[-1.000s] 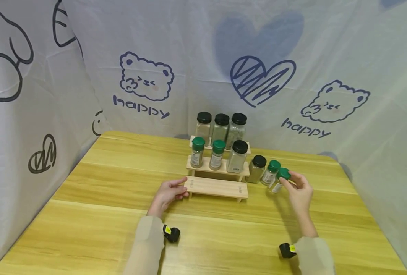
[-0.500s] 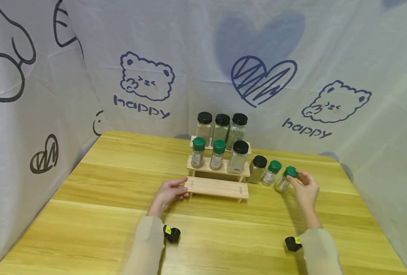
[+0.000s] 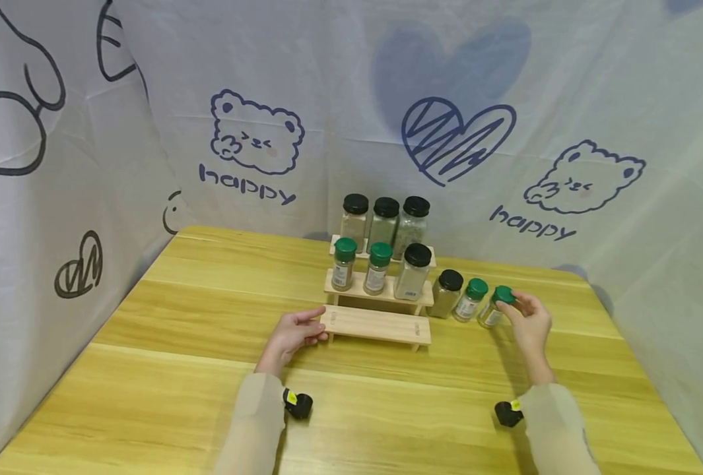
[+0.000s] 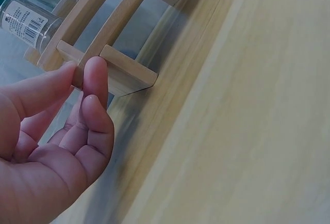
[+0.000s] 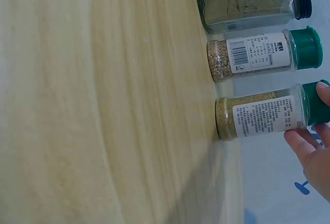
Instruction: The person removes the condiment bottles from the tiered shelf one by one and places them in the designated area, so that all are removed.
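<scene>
My left hand (image 3: 292, 335) pinches the left end of the bottom step of a wooden tiered rack (image 3: 375, 324) between thumb and fingertips, seen closely in the left wrist view. With my right hand (image 3: 528, 323) I hold a small spice jar (image 5: 263, 114) by its green lid; its base stands at the tabletop. A second green-lidded spice jar (image 5: 250, 54) stands beside it, a narrow gap apart. Left of that, close to the rack, is a black-lidded jar (image 3: 445, 297). The bottom step bears no jars.
Two green-lidded jars (image 3: 377, 272) and a black-lidded jar (image 3: 413, 276) stand on the middle step. Black-lidded jars (image 3: 383, 227) line the top step. Behind the wooden table (image 3: 387, 409) hangs a printed white cloth (image 3: 351, 86).
My right hand has shifted right with the green-lidded spice jar, opening a gap to its neighbour, and now stands nearly still. My left hand keeps its place on the rack.
</scene>
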`<action>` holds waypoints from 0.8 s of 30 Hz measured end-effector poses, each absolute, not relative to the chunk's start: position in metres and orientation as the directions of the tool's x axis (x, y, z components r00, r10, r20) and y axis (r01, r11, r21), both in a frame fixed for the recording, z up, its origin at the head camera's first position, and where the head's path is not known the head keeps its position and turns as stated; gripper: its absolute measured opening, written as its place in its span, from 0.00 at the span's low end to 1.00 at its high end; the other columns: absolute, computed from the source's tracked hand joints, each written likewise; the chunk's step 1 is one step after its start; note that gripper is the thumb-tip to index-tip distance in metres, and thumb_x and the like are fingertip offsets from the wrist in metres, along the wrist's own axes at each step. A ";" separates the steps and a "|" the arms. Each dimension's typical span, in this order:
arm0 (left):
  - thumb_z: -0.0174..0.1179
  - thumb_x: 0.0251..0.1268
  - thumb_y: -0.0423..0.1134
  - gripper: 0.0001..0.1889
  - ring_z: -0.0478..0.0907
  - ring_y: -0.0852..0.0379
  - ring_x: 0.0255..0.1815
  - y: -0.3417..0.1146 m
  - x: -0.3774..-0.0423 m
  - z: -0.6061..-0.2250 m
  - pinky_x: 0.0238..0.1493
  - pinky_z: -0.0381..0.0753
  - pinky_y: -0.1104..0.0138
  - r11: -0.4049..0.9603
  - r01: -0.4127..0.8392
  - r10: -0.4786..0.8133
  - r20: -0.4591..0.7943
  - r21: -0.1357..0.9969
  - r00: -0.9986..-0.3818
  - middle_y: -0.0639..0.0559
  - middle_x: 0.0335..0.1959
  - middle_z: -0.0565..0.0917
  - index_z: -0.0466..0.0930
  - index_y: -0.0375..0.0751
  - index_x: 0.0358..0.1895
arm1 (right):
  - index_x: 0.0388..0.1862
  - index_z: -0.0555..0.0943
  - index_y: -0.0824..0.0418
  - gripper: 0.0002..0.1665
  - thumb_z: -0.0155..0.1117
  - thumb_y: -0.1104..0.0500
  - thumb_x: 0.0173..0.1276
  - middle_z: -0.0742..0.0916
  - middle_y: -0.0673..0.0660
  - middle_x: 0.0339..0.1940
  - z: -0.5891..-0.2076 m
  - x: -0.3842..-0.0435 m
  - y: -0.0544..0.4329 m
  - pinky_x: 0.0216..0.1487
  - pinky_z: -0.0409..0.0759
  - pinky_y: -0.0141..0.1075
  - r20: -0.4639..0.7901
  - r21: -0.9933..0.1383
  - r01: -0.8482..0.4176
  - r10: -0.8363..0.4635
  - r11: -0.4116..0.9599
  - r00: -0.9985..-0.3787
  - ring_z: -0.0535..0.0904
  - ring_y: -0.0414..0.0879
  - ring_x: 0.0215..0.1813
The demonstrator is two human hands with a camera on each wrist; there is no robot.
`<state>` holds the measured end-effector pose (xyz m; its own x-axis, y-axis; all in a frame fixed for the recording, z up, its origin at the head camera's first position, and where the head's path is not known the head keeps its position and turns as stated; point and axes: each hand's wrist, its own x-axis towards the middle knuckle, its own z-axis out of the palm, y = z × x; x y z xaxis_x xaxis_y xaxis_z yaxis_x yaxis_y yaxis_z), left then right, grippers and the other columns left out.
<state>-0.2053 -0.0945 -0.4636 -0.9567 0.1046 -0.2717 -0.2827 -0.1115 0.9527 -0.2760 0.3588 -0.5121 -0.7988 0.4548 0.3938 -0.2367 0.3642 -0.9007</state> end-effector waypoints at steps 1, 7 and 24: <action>0.54 0.57 0.23 0.22 0.78 0.60 0.24 -0.094 -0.205 -0.464 0.26 0.74 0.72 -0.112 -0.284 0.102 -0.273 0.952 -0.957 0.47 0.28 0.80 0.69 0.32 0.57 | 0.43 0.80 0.58 0.22 0.73 0.56 0.47 0.83 0.50 0.39 -0.512 -0.277 0.359 0.37 0.74 0.23 0.392 -0.901 -0.233 0.454 0.366 -0.800 0.79 0.36 0.39; 0.54 0.57 0.23 0.22 0.78 0.60 0.24 -0.094 -0.206 -0.466 0.26 0.75 0.72 -0.117 -0.283 0.102 -0.272 0.952 -0.957 0.47 0.28 0.81 0.69 0.32 0.57 | 0.43 0.80 0.58 0.22 0.72 0.55 0.48 0.83 0.50 0.40 -0.512 -0.281 0.360 0.40 0.73 0.24 0.397 -0.893 -0.224 0.450 0.390 -0.800 0.78 0.35 0.39; 0.54 0.58 0.23 0.22 0.78 0.60 0.23 -0.095 -0.207 -0.466 0.25 0.74 0.73 -0.122 -0.284 0.116 -0.271 0.951 -0.956 0.49 0.27 0.80 0.69 0.32 0.58 | 0.45 0.80 0.61 0.22 0.72 0.64 0.48 0.83 0.50 0.39 -0.513 -0.283 0.361 0.38 0.74 0.22 0.443 -0.887 -0.319 0.423 0.334 -0.790 0.79 0.37 0.39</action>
<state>-0.2070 -0.0949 -0.4658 -0.9556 0.1164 -0.2707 -0.2842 -0.1219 0.9510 -0.2825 0.3615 -0.5129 -0.7901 0.4232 0.4434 -0.3191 0.3337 -0.8870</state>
